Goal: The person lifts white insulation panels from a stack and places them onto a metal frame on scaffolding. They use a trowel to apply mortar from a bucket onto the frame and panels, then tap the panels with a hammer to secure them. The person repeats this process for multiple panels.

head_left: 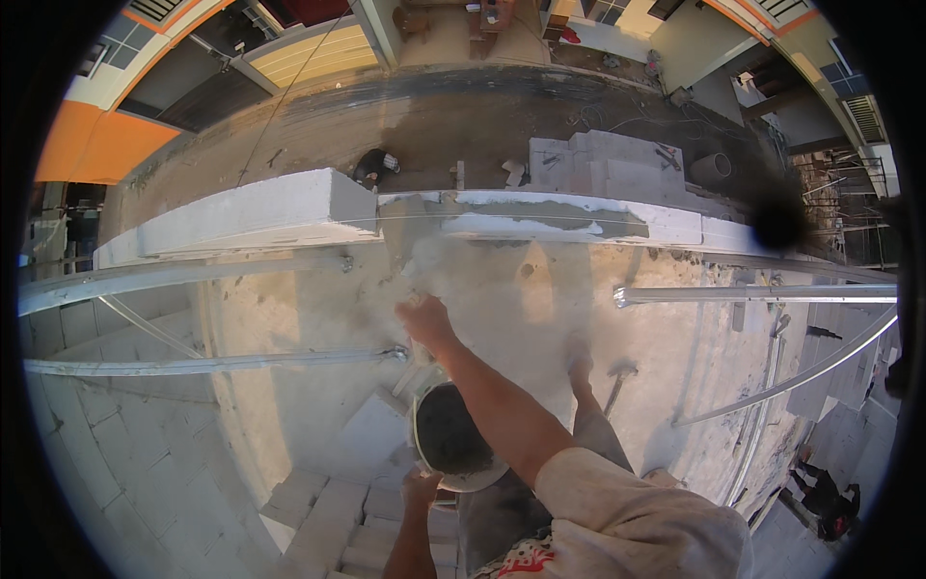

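My right hand point(422, 317) reaches forward, closed around the handle of what looks like a trowel point(409, 230). Its grey blade is at the top of a low wall of white blocks point(666, 220), beside the end of a taller block point(241, 210). Grey mortar point(540, 216) lies patchily along the wall's top. Close to my body, my left hand point(422, 485) grips the rim of a round bucket point(490, 475). Dark grey mortar point(453, 429) fills much of it. The trowel's handle is mostly hidden by my fingers, and its outline is hazy.
Metal poles point(212, 365) on the left and a metal pole point(762, 294) on the right stretch toward the middle. A hammer-like tool point(618, 383) lies near my bare foot point(579, 365). White blocks point(323, 516) are stacked lower left. A person point(828, 497) is at lower right.
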`<action>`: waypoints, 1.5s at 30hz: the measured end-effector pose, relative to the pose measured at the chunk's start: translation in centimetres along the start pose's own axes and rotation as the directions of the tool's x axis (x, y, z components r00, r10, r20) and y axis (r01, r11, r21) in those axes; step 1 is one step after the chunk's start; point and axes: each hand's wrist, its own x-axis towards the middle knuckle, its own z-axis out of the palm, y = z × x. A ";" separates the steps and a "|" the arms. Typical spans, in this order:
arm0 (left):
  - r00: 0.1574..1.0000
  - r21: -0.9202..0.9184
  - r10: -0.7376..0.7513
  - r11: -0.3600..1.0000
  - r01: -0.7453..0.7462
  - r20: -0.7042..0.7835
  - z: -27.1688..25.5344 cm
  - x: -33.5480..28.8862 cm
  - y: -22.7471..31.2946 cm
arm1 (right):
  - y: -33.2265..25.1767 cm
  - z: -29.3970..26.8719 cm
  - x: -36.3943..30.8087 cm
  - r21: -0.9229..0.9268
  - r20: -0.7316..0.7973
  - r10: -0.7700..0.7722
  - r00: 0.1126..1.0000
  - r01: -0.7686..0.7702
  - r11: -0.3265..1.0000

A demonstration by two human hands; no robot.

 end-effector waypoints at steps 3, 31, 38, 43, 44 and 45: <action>0.993 0.025 0.000 1.000 0.003 -0.116 -2.8 0.7 1.6 | 0.6 -1.3 0.1 -0.376 -0.192 -0.197 0.961 0.114 0.920; 0.982 0.243 0.118 0.958 -0.151 0.146 14.0 -5.9 17.3 | 5.7 -39.5 -7.7 0.049 -0.410 -0.033 0.911 0.058 0.997; 0.957 0.488 0.166 0.832 -0.266 0.239 19.8 -8.9 22.7 | 6.3 -47.8 -8.7 0.204 -0.328 0.106 0.939 -0.040 0.978; 0.946 0.588 0.197 0.744 -0.316 0.259 21.2 -8.4 21.9 | 9.8 -48.8 -9.3 0.209 -0.306 0.106 0.946 -0.041 0.977; 0.952 0.602 0.197 0.740 -0.300 0.233 21.2 -8.1 21.6 | 10.6 -48.9 -10.1 0.226 -0.290 0.147 0.946 -0.081 0.971; 0.961 0.615 0.187 0.740 -0.274 0.203 21.1 -7.8 21.3 | 11.4 -48.8 -11.4 0.240 -0.275 0.186 0.943 -0.120 0.963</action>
